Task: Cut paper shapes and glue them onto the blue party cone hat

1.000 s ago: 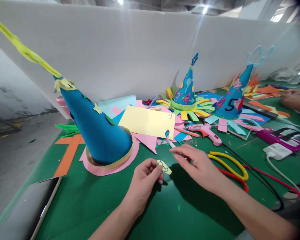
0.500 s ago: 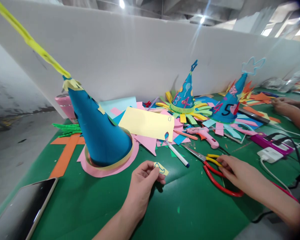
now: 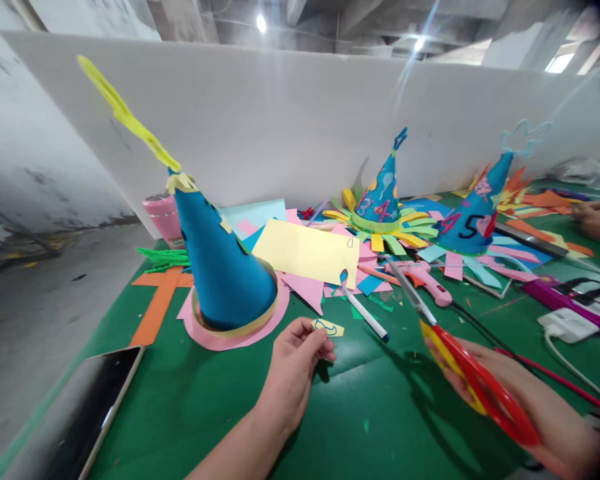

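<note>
Between thumb and fingers, my left hand (image 3: pixel 297 367) pinches a small yellow paper piece (image 3: pixel 329 327) with a curved shape drawn on it in blue. My right hand (image 3: pixel 510 387) is closed on the scissors (image 3: pixel 460 363), which have red and yellow handles and are raised off the table, blades pointing up and away. A white marker (image 3: pixel 365 312) lies beyond my left hand. Behind it is a yellow sheet (image 3: pixel 307 253) with a drawn outline and a cut notch. To the left stands a blue cone hat (image 3: pixel 225 267) with a pink brim and a yellow pipe cleaner at its tip.
Two decorated cone hats (image 3: pixel 377 197) stand at the back. A pink glue gun (image 3: pixel 425 277) and a purple power strip (image 3: pixel 570 300) with cables lie to the right. A phone (image 3: pixel 75 413) rests front left. Another person's hand (image 3: pixel 597 220) is at the far right.
My right hand has taken up the scissors and lifted them from the table, turning the blades upward. My left hand still holds the paper piece. The view has shifted a little left.
</note>
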